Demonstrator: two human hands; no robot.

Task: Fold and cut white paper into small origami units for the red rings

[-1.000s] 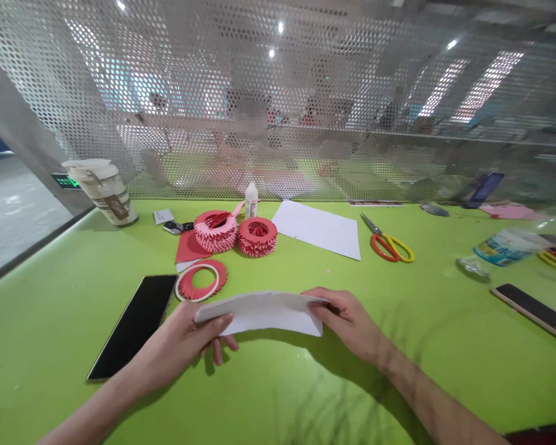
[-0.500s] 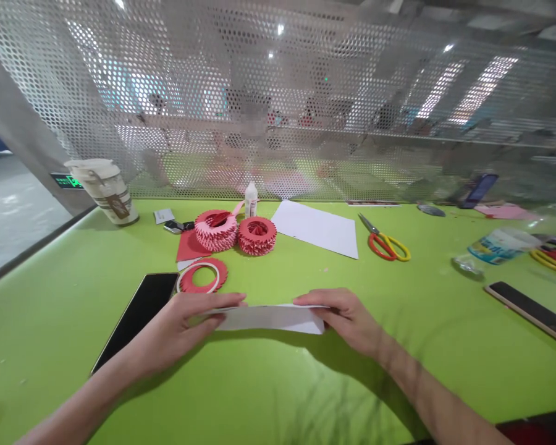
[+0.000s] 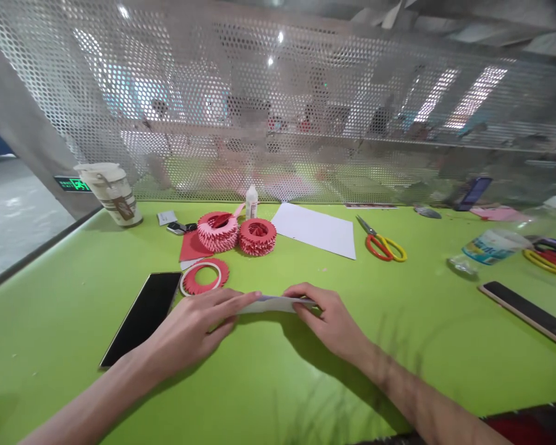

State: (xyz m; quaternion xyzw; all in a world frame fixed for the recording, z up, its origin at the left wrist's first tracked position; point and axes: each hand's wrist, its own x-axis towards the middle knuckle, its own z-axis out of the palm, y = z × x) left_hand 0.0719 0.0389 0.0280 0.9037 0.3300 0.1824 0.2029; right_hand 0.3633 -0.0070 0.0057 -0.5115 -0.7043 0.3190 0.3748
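A folded sheet of white paper (image 3: 273, 304) is stretched between my two hands just above the green table. My left hand (image 3: 208, 321) is closed on its left end, with the forefinger lying along the upper edge. The right end is pinched between thumb and fingers of my right hand (image 3: 322, 315). Beyond my left hand lies a red toothed paper ring (image 3: 223, 272) with a white ring (image 3: 184, 284) on it. Two rings of folded paper, one pink (image 3: 217, 240) and one red (image 3: 258, 243), stand farther back. The paper's ends are hidden by my fingers.
A black phone (image 3: 143, 318) lies left, another phone (image 3: 528, 315) right. Behind are a glue bottle (image 3: 251, 204), a white sheet (image 3: 317, 230), scissors (image 3: 380, 241) and a paper cup (image 3: 113, 194). A plastic cup (image 3: 491, 247) lies at right. A perforated screen (image 3: 278, 167) borders the table's back.
My hands have come closer together, the right one moving left and the left one slightly right. Less of the white paper shows between them, as a narrower strip.
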